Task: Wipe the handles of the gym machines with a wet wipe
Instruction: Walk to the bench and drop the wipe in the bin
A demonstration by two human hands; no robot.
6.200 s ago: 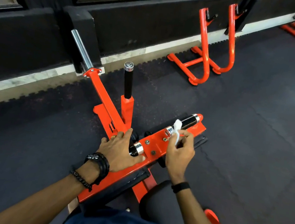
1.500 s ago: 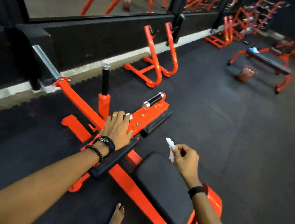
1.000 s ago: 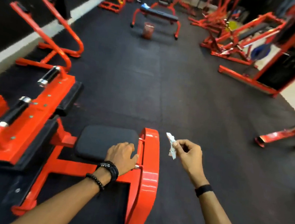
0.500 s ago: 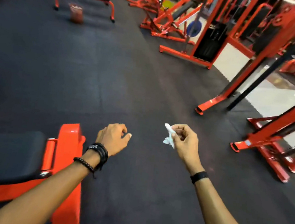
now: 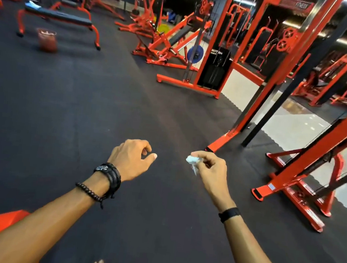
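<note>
Frame centre: right hand (image 5: 211, 174) pinches crumpled wet wipe (image 5: 193, 161); left hand (image 5: 131, 161) loosely curled, holding nothing, above black floor (image 5: 84, 110).

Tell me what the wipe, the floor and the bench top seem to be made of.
Wipe: thin, soft, pale non-woven cloth by its look, crumpled in the right hand.
Floor: matte black, probably rubber matting; a toothed seam shows at its edge.
Bench top: dark padding, likely vinyl; too blurred to confirm.
</note>
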